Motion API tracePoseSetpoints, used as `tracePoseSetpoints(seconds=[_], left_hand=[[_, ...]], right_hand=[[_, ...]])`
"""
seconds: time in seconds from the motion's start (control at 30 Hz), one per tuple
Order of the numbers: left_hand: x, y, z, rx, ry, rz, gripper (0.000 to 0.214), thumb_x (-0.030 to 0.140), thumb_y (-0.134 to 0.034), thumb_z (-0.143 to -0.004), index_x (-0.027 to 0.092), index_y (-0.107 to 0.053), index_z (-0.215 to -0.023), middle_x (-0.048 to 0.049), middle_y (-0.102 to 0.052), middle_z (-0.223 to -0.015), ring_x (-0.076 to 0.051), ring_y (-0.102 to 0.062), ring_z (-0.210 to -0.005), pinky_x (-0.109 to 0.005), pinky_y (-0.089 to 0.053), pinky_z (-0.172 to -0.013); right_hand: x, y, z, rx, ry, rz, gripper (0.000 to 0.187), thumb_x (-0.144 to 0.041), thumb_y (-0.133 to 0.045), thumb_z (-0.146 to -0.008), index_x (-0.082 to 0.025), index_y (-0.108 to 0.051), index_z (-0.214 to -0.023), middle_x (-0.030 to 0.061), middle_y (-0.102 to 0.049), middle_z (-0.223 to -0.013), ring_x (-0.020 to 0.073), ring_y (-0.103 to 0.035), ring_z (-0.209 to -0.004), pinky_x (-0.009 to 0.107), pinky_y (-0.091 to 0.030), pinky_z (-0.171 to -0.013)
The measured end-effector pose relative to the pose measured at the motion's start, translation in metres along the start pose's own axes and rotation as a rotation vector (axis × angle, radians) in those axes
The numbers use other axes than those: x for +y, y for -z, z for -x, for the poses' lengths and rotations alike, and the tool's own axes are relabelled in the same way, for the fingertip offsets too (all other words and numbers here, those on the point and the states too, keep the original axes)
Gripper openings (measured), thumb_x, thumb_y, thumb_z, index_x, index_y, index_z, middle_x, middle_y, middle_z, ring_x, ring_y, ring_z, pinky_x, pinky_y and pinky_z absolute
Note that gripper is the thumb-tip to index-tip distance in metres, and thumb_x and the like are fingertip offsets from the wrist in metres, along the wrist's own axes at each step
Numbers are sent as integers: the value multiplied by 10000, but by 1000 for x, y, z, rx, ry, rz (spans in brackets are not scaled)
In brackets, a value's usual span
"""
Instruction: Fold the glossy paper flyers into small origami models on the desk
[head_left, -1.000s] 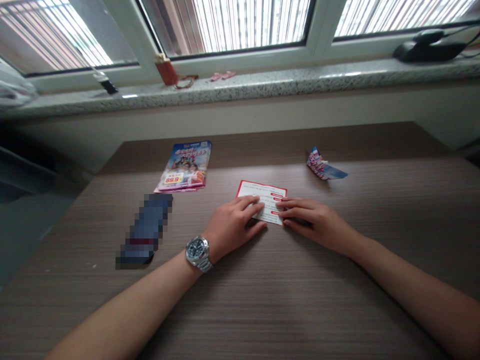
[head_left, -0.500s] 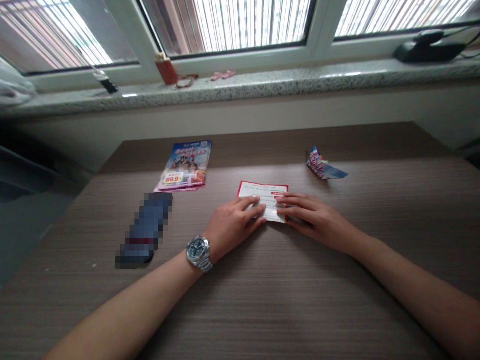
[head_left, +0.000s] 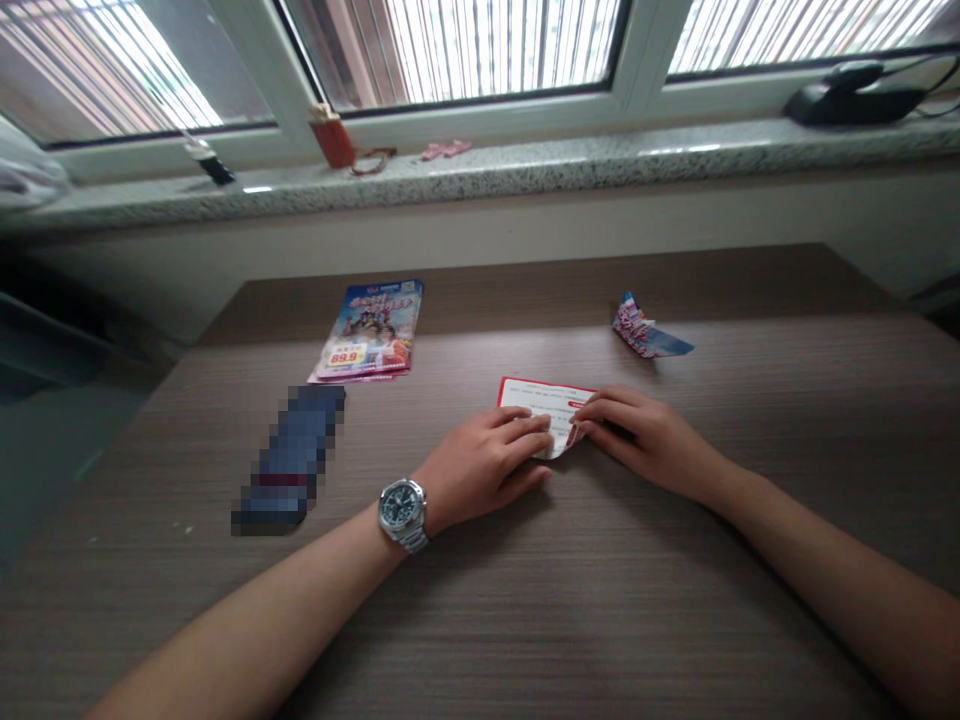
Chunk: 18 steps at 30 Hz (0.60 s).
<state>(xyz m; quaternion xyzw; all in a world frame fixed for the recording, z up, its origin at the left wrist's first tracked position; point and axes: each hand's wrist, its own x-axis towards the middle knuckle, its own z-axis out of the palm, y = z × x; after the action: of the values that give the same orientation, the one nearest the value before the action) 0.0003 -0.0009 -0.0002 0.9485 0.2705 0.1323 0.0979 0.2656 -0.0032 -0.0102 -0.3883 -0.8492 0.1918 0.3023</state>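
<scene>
At a wood-grained bench [head_left: 480, 620] below a bright window [head_left: 502, 50], I watched through the head camera as two bare hands worked a small white sheet [head_left: 534, 397], printed with text and edged in red. It lay near the middle of the bench, directly between the hands. The left hand [head_left: 484, 462], a silver watch [head_left: 403, 505] on its wrist, was open, palm down, its fingers resting on the sheet's near left part and its thumb stretched out just beside the near edge. The right hand [head_left: 652, 435] pinched the sheet's right side between thumb and fingers, where I saw the near right corner curl up off the bench. Beyond the right hand, and apart from it, sat a folded blue-and-pink paper [head_left: 649, 338]. To the far left I could see a stack of colourful leaflets [head_left: 371, 335], the top one marked 89.9, and just nearer, a dark blue object [head_left: 296, 450] too pixelated for me to identify. Behind the bench, a speckled stone sill [head_left: 570, 172] carried a red container [head_left: 333, 140], small pink pieces [head_left: 446, 150] and, at the right, a black device [head_left: 855, 98] with cables.
</scene>
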Motion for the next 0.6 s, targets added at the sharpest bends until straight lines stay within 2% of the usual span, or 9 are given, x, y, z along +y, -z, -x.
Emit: tracePoseSetpoints(seconds=[0.23,0.43,0.6], left_hand=[[4,1,0,-7,-59,-5,412,405,-503,-1013,224,-564,-1377,-97,-582,-1409,-274,-538,-1288,-456,-489,-1080],[6,0,1,-12,-66,16,412,402,-453,-1036,192,-548,-1377,-95,-595,-1402,-250,-584,-1259,-420,-497,-1071],[8,4,2,-17,-54,0,459,403,-455,-1035,241,-458,-1465,-69,-502,-1507,-244,-583,-1276,-377,-533,-1024]], right_hand=[[-2,0,-3,0,-66,-6,202,-287,-531,-991,-222,-705,-1070,85,-692,-937,216,-660,-874,339,-530,-761],[-3,-1,-7,3,-155,-40,166,-300,-575,-967,-205,-694,-1033,65,-671,-925,189,-653,-799,316,-519,-735],[-1,-2,-11,10,-178,-51,140,-301,-605,-945,-204,-698,-986,63,-662,-913,184,-643,-779,311,-517,-706]])
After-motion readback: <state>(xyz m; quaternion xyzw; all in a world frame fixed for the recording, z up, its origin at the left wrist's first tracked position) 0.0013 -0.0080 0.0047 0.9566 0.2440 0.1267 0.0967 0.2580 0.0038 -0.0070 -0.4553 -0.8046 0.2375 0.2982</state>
